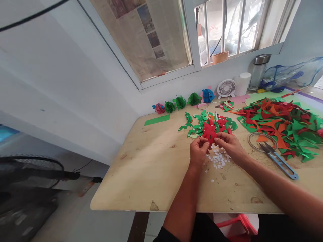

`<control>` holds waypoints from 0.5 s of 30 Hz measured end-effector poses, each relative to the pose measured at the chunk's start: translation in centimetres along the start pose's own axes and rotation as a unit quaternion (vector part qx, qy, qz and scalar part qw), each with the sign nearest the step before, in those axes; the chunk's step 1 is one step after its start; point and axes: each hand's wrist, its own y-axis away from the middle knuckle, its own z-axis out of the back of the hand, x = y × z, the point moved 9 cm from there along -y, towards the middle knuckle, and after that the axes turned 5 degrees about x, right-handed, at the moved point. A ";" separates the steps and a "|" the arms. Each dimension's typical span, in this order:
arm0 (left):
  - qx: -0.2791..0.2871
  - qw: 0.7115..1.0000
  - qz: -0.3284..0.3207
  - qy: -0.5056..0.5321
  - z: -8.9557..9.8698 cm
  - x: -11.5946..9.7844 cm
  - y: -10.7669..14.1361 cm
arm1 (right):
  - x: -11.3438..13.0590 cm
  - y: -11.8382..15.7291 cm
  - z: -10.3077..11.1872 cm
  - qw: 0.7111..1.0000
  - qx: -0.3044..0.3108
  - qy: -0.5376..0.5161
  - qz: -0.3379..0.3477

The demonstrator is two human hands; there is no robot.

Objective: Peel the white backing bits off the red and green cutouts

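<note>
Between my left hand [199,148] and my right hand [230,146] is a red paper cutout [210,131], pinched by the fingers of both. Just beyond it lies a pile of green paper cutouts [200,125] and red ones, several with small white squares stuck on. Small white paper squares [220,158] are scattered on the wooden table [151,168] below and between my hands. The cutout's lower edge is partly hidden by my fingertips.
Thread snips [280,163] and a roll of tape [252,141] lie right of my right hand. A heap of paper scraps [285,121] covers the right side. Honeycomb paper figures [180,102], a small fan [226,88] and a glass bottle [257,74] stand along the wall.
</note>
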 end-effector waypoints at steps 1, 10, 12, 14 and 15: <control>-0.007 1.000 -0.008 -0.013 0.1 -0.1 0.0 | -0.2 -0.1 0.0 1.000 0.003 0.016 0.003; 0.018 0.999 -0.004 -0.047 -0.5 0.2 0.1 | -1.3 -0.6 0.5 0.993 -0.017 0.116 0.030; 0.027 0.999 0.007 -0.036 -0.7 0.3 0.1 | -1.1 -0.6 0.6 0.989 -0.023 0.143 0.040; 0.038 0.999 0.018 -0.025 -0.8 0.5 0.1 | -0.9 -0.5 0.6 0.987 -0.026 0.152 0.045; 0.043 0.999 0.022 -0.022 -0.9 0.5 0.1 | -0.8 -0.5 0.6 0.987 -0.026 0.152 0.046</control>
